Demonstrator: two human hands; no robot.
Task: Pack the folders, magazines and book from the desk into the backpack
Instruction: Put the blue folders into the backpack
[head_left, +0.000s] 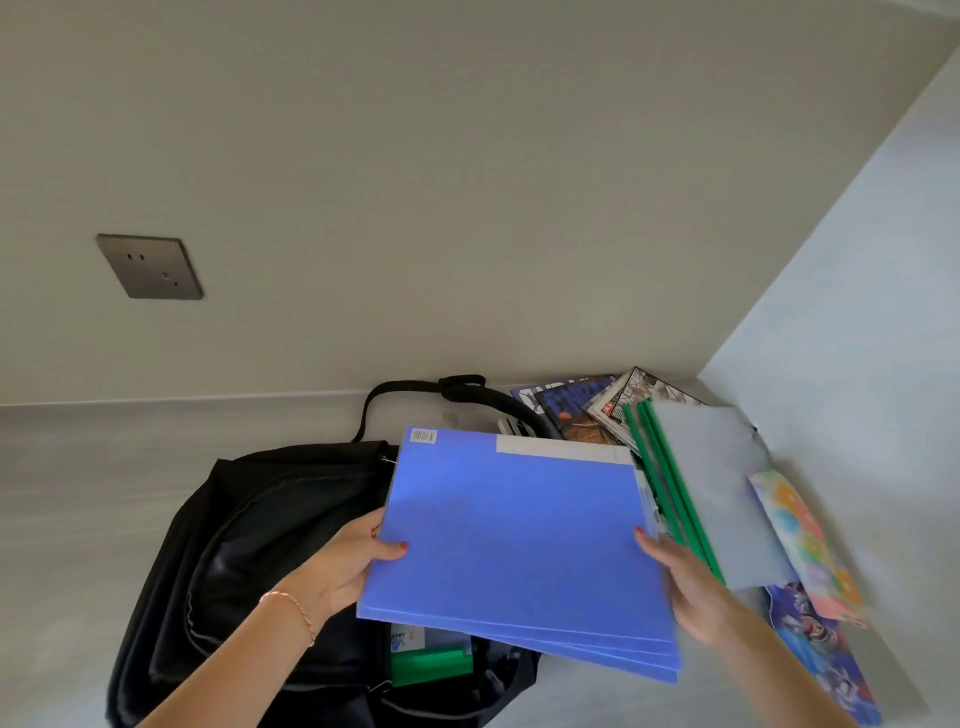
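A stack of blue folders (514, 540) hangs flat in the air over the open black backpack (249, 561). My left hand (343, 566) grips the stack's left edge, thumb on top. On the right edge my right hand (685, 587) holds it the same way. Inside the backpack's mouth a green folder (434, 665) shows below the blue stack. To the right on the desk lie clear folders with green spines (711, 488), a colourful book (810, 551) and another blue illustrated cover (826, 660). Several magazines (582, 405) are fanned out at the back.
The grey desk (93, 499) runs along a pale wall with a metal socket plate (149, 266). A side wall (857, 312) closes the desk on the right. The backpack's strap (415, 389) loops up behind it.
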